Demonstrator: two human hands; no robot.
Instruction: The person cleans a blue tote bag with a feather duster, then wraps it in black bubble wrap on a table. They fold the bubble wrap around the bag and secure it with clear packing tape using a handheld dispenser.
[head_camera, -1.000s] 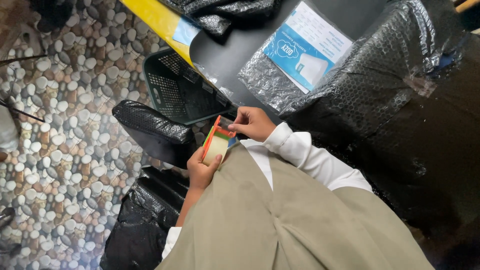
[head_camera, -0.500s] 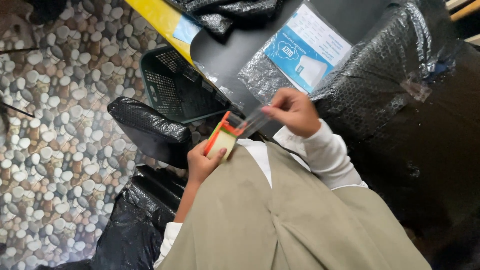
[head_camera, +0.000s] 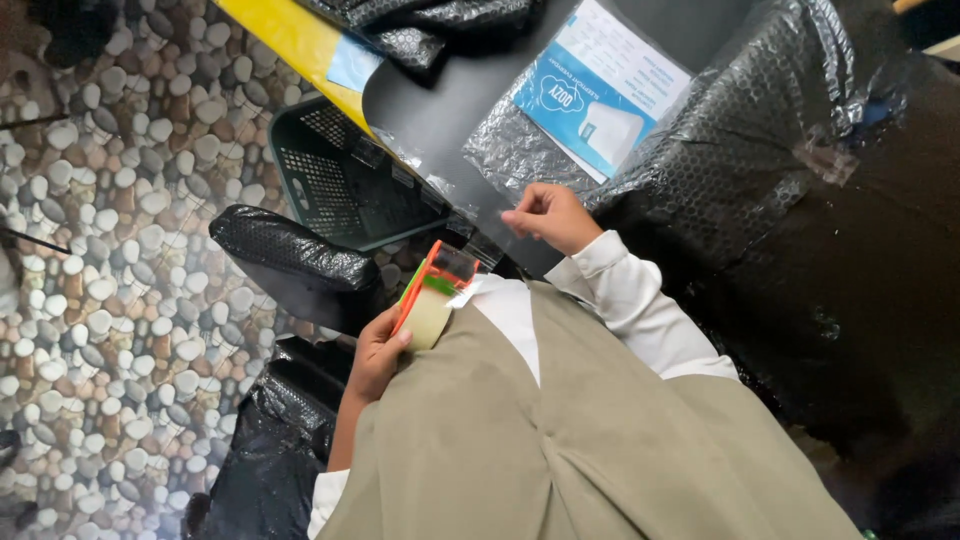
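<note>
Orange tape dispenser gripped by left hand fingers.

this looks like a small packing or shipping workspace. a dark surface carries a clear plastic pouch with a blue and white printed insert, and heaps of black bubble wrap lie around it. a tape dispenser, a dark plastic basket and black bags sit over a pebble-patterned floor.
</note>
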